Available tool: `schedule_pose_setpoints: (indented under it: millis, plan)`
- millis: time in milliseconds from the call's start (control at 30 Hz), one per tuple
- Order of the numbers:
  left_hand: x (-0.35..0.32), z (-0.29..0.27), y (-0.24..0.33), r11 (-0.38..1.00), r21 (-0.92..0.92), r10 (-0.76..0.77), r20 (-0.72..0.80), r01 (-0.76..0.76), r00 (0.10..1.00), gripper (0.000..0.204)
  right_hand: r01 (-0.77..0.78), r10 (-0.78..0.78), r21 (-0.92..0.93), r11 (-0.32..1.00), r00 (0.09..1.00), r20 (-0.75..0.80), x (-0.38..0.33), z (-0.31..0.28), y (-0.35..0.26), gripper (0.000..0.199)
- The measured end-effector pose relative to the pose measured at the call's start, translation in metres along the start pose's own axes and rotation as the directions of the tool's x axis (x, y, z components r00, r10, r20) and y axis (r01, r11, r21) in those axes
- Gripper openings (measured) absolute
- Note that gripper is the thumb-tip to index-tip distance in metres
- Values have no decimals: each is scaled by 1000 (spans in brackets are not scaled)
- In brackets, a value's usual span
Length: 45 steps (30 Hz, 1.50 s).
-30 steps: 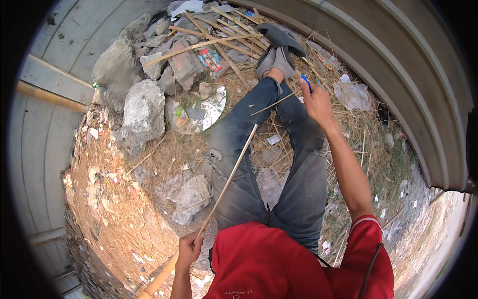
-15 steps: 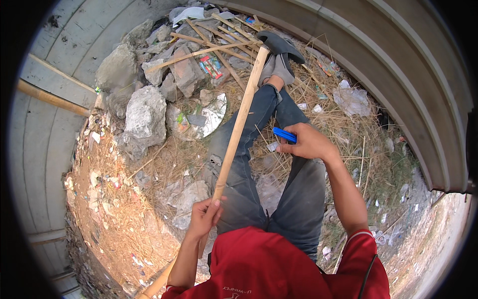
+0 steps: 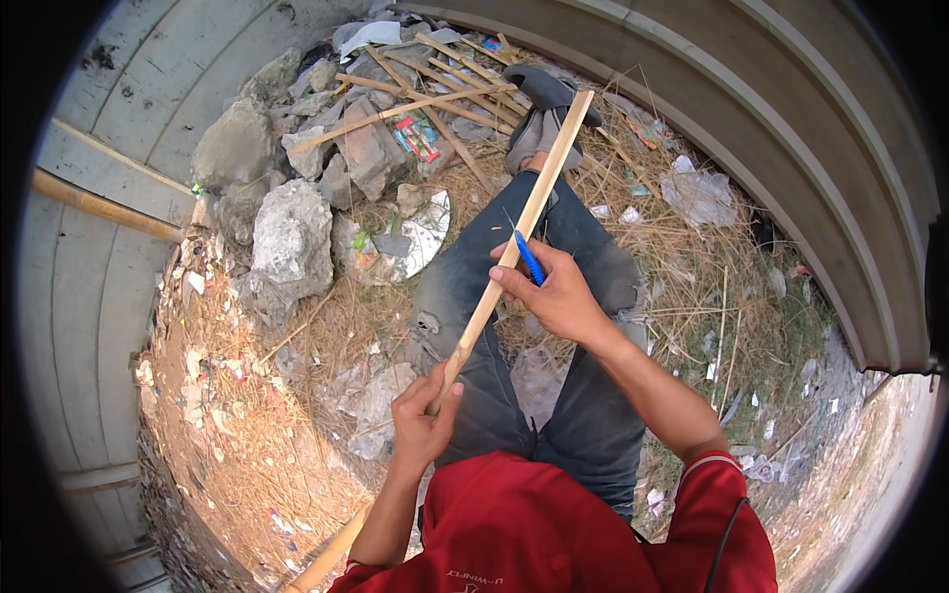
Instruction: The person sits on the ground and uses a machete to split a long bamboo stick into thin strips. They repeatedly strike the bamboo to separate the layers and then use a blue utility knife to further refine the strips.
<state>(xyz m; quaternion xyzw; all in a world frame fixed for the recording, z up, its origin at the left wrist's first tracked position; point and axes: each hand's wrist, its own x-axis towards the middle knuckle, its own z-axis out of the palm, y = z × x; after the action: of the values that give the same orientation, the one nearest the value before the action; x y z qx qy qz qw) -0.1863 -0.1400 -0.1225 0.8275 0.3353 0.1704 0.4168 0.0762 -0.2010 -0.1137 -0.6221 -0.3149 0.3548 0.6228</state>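
Observation:
My left hand (image 3: 423,415) is closed around the near end of a long flat wooden stick (image 3: 491,296). The stick slants across my legs, its far end up by my shoes (image 3: 554,104). In my right hand (image 3: 556,292) is a blue utility knife (image 3: 529,260), held against the middle of the stick. Fingers of that hand reach over the stick's left edge and the thumb lies against the wood. The knife's tip sits at the wood; its blade is too small to make out. A thin sliver and a small chip show beside the stick there.
Several cut sticks (image 3: 455,84) lie piled beyond my feet. Grey rocks (image 3: 292,237) and a broken white disc (image 3: 427,235) are to the left. Dry grass and litter, with a plastic bag (image 3: 698,193), cover the ground. Metal sheeting (image 3: 791,148) curves along the right.
My right hand has moved left with the knife, from beside the stick onto it, and the knife has turned more upright. The stick's far end has swung right and its face has turned.

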Motion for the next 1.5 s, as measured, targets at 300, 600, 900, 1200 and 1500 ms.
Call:
schedule_pose_setpoints:
  millis: [300,600,900,1200,1500]
  plan:
    - [11,15,-2,949,-308,-82,-43,64,996,42,228,-74,-633,740,963,261,-24,3,-15,51]
    - [17,17,4,897,-412,-178,-11,157,984,40,211,-65,-820,532,976,208,-33,12,0,54]
    - [-70,-15,-30,902,-192,-328,281,388,902,39,-332,-162,-718,612,836,-525,70,-176,25,73]
    - [-35,-5,-25,862,-390,-325,66,325,943,40,2,-116,-768,640,989,-94,20,-84,-14,53]
    - [-19,-2,-16,901,-321,-270,108,290,957,46,191,0,-829,525,975,224,-14,-20,-10,52]
